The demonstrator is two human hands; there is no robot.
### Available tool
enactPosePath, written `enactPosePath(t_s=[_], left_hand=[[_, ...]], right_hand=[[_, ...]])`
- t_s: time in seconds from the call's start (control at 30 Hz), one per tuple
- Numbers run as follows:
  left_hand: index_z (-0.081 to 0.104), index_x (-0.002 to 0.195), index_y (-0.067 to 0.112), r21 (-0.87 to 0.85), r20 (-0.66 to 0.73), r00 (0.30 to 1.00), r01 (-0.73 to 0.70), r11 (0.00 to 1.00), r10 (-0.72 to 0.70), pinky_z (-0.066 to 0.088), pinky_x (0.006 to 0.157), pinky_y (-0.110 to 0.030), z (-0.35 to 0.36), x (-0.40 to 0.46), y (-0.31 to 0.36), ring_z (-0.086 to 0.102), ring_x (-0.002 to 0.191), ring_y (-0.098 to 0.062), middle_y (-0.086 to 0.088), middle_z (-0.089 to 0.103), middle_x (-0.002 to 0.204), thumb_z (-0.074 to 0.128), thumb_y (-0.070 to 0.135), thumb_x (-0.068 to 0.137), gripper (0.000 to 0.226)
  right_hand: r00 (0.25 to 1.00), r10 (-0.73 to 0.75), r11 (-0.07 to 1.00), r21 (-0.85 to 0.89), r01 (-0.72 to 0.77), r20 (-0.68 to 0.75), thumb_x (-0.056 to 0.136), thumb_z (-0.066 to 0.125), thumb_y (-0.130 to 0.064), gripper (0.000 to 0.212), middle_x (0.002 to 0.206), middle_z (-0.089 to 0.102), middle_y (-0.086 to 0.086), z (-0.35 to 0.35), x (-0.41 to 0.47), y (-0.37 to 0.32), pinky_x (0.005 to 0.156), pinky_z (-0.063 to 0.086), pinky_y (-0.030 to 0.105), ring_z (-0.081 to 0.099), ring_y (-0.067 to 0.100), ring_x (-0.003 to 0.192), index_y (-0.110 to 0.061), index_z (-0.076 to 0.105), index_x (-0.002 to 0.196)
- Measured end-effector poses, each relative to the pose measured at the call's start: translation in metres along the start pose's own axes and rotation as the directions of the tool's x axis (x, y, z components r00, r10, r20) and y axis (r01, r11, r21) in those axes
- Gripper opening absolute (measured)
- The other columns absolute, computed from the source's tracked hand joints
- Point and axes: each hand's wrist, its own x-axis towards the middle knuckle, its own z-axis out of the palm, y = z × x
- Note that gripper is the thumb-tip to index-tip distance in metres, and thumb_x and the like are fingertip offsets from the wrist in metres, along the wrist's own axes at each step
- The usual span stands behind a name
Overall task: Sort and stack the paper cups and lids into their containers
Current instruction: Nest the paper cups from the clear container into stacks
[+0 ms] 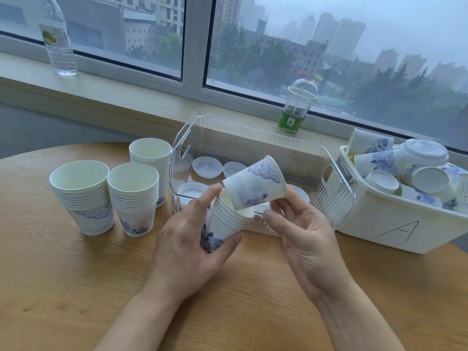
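Left hand (pixel 195 239) fingers curl round a small stack (pixel 225 220); right hand (pixel 301 231) pinches a tilted cup (pixel 255 184), base entering the stack. Behind, a clear bin (pixel 339 196) holds lids (pixel 207 167); white tub (pixel 395 226) marked A holds loose cups (pixel 428 179)

The white bin (pixel 395 231) runs off the right edge, its lower cups hidden.

Left hand (pixel 192 239) and right hand (pixel 301 239) both grip, fingers curled.

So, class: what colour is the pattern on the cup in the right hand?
Blue-purple floral print on the white cup, head view.
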Motion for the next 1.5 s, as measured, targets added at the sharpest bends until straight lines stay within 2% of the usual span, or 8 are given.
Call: enactPosePath(t_s=[0.13,0.3,0.47,0.63,0.83,1.23,1.4,1.5], left_hand=[[0.048,0.154,0.024,-0.008,0.005,1.0,-0.023,1.0,0.023,0.059,0.078,-0.042,0.0,0.0,-0.001,0.069,0.099,-0.011,0.014,0.067,0.13,0.079,0.055,0.081,0.085],[0.051,0.151,0.022,-0.025,0.02,0.999,-0.03,0.999,0.03,0.06,0.078,-0.043,0.0,0.0,0.0,0.07,0.097,-0.013,0.014,0.067,0.129,0.082,0.051,0.081,0.082],[0.051,0.151,0.023,-0.03,0.038,0.999,-0.021,0.999,0.022,0.059,0.079,-0.043,0.0,0.0,0.0,0.071,0.098,-0.013,0.012,0.069,0.122,0.083,0.051,0.081,0.082],[0.05,0.152,0.023,-0.019,0.041,0.999,-0.033,0.999,0.033,0.06,0.077,-0.043,0.0,0.0,0.001,0.07,0.096,-0.013,0.011,0.068,0.119,0.081,0.053,0.082,0.082],[0.051,0.152,0.024,-0.013,0.036,0.999,-0.034,0.999,0.035,0.06,0.077,-0.043,0.0,0.0,0.001,0.07,0.096,-0.013,0.012,0.068,0.122,0.08,0.053,0.082,0.081],[0.046,0.156,0.026,-0.027,0.025,0.999,-0.04,0.999,0.041,0.06,0.085,-0.041,0.0,-0.001,0.002,0.069,0.108,-0.01,0.014,0.066,0.133,0.081,0.051,0.084,0.084],[0.043,0.159,0.028,-0.008,0.006,0.997,-0.077,0.997,0.077,0.056,0.085,-0.026,0.0,0.0,0.004,0.063,0.108,-0.001,0.018,0.062,0.134,0.076,0.053,0.089,0.081],[0.045,0.156,0.028,-0.02,0.002,0.997,-0.08,0.997,0.08,0.058,0.081,-0.033,-0.002,-0.001,0.005,0.066,0.107,-0.007,0.012,0.065,0.134,0.074,0.05,0.09,0.075]], right_hand=[[0.999,-0.005,0.999,0.051,0.008,-0.047,0.092,0.072,-0.001,0.053,0.144,0.063,0.016,0.004,-0.003,0.007,0.125,0.033,0.048,0.052,0.029,0.143,-0.002,0.058,0.143],[0.996,0.007,0.996,0.088,0.0,-0.087,0.088,0.071,-0.006,0.055,0.143,0.064,0.013,0.009,-0.004,0.015,0.113,0.048,0.033,0.056,0.023,0.14,-0.007,0.06,0.142],[0.992,0.031,0.995,0.102,-0.018,-0.124,0.09,0.071,-0.005,0.059,0.149,0.06,0.012,0.006,-0.003,0.021,0.12,0.04,0.043,0.054,0.022,0.142,-0.007,0.055,0.147],[0.986,0.015,0.998,0.068,-0.003,-0.167,0.09,0.069,-0.012,0.051,0.135,0.07,0.006,0.012,-0.006,0.021,0.104,0.052,0.026,0.063,0.019,0.132,-0.011,0.059,0.139],[0.979,-0.003,1.0,0.017,0.007,-0.202,0.087,0.071,-0.032,0.056,0.14,0.067,0.004,0.011,-0.006,0.022,0.121,0.039,0.047,0.058,0.024,0.137,-0.017,0.058,0.139],[0.996,-0.002,0.998,-0.061,-0.004,-0.095,0.099,0.06,-0.007,0.05,0.136,0.07,0.001,0.022,-0.013,0.029,0.1,0.053,0.023,0.065,0.017,0.129,-0.018,0.047,0.146],[0.978,-0.101,0.977,-0.206,0.063,-0.181,0.09,0.078,-0.026,0.065,0.138,0.067,-0.002,0.026,-0.014,0.046,0.114,0.047,0.048,0.064,0.02,0.13,-0.029,0.048,0.147],[0.986,-0.058,0.982,-0.187,0.029,-0.156,0.085,0.081,-0.032,0.067,0.134,0.07,-0.001,0.03,-0.015,0.052,0.113,0.05,0.046,0.066,0.02,0.127,-0.03,0.051,0.145]])
